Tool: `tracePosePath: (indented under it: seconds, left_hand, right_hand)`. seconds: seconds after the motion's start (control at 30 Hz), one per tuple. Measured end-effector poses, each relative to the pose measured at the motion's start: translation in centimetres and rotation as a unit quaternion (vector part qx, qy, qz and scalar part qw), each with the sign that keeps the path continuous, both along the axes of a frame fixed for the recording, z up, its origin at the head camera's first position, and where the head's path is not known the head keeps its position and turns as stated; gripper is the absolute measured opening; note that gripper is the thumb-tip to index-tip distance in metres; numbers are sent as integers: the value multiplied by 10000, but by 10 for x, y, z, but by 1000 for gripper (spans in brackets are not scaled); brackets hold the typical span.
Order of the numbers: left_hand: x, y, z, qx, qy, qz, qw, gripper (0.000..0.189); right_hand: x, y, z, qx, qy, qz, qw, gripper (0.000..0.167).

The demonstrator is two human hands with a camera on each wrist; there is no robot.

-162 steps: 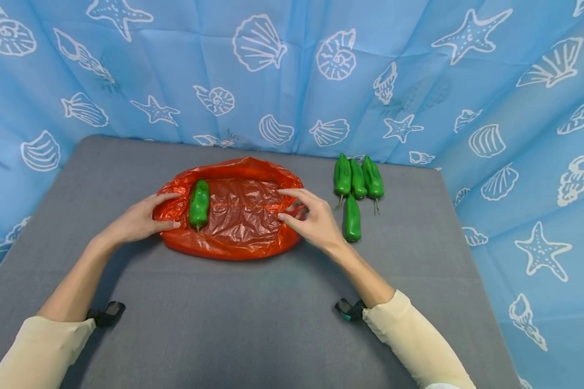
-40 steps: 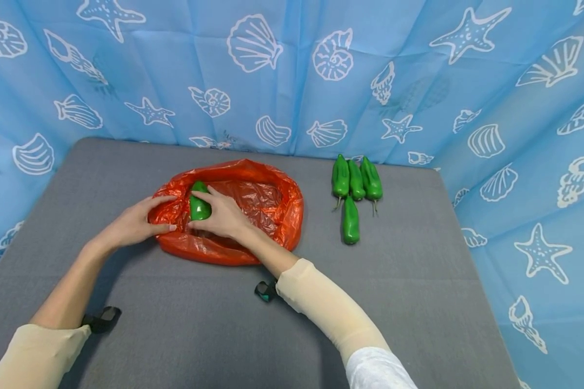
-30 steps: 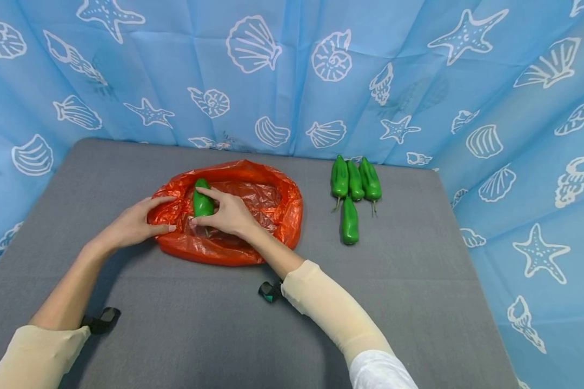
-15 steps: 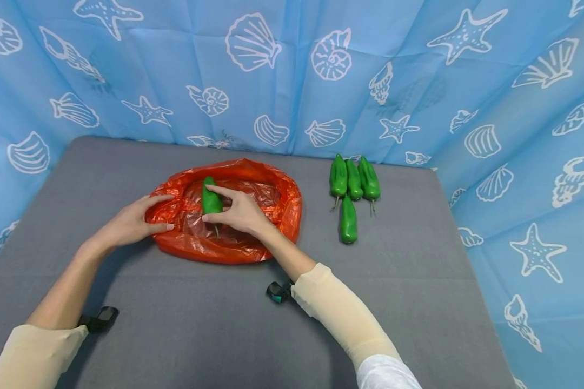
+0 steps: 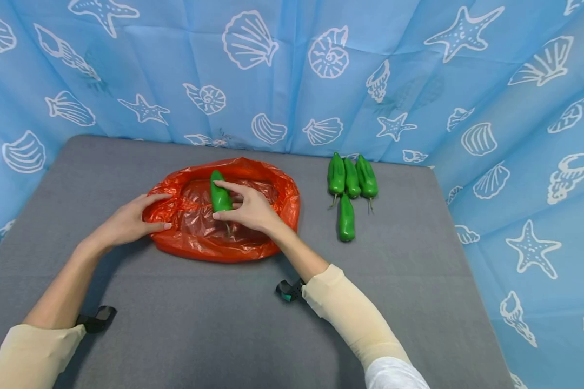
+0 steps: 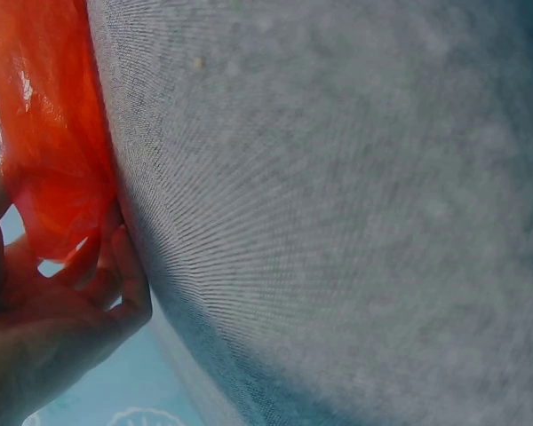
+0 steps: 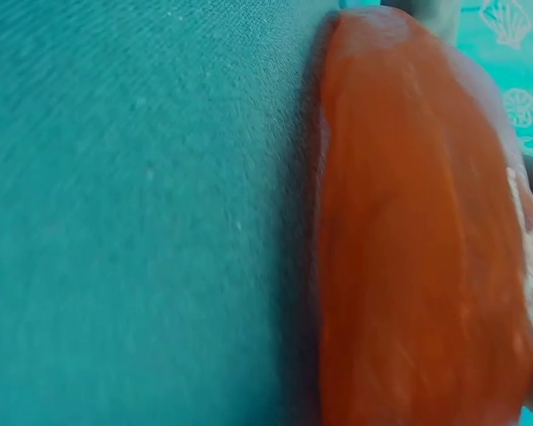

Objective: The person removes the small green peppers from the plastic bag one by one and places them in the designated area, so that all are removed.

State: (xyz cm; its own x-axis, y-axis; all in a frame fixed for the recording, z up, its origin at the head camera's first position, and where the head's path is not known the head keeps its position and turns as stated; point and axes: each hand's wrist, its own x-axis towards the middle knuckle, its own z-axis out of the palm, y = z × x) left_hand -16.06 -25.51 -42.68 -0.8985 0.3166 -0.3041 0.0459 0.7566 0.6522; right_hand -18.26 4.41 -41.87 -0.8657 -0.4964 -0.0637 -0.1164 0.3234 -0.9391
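A red plastic bag (image 5: 206, 249) lies on the table with its mouth spread wide and its rim rolled outward. My left hand (image 5: 126, 220) grips the bag's left end, thumb on the near side and fingers on the far side; the left wrist view shows the red film (image 6: 53, 115) between thumb and fingers. Over the bag's opening, my right hand (image 5: 255, 209) pinches a green pepper (image 5: 221, 195) between thumb and fingers, its thin stem toward the near side. In the right wrist view the bag's side (image 7: 409, 248) hides most of that hand.
Several more green peppers (image 5: 346, 219) lie to the right of the bag, most in a row (image 5: 351, 178) near the far edge. The grey cloth-covered table (image 5: 214, 324) ends at a blue shell-patterned curtain (image 5: 292, 65) behind and to the right.
My right hand has left the bag's right rim and taken hold of the pepper at the bag's left inside. It has since carried the pepper rightward. The left hand keeps its grip.
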Motion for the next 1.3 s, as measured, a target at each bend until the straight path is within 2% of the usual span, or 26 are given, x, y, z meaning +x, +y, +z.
tracePosePath:
  seconds: [0.2,0.47,0.8,1.1,1.3]
  left_hand:
    - [-1,-1,-1,9,14,-14,10000,82]
    - [2,1,-3,94,62,-52,9999,79]
    - [2,0,0,53,114,-59,9999,79]
    - [2,0,-1,-35,86,-59,9999,82]
    - [0,0,-1,59,33,-28,10000,79]
  right_hand:
    - [2,13,7,0,70,-40,10000,70]
    - [8,31,16,307,217,-59,9993,70]
    - [12,50,26,80,351,-122,9993,70]
    - [17,70,26,32,214,-248,9995,70]
    - [19,87,27,-21,72,-332,9994,70]
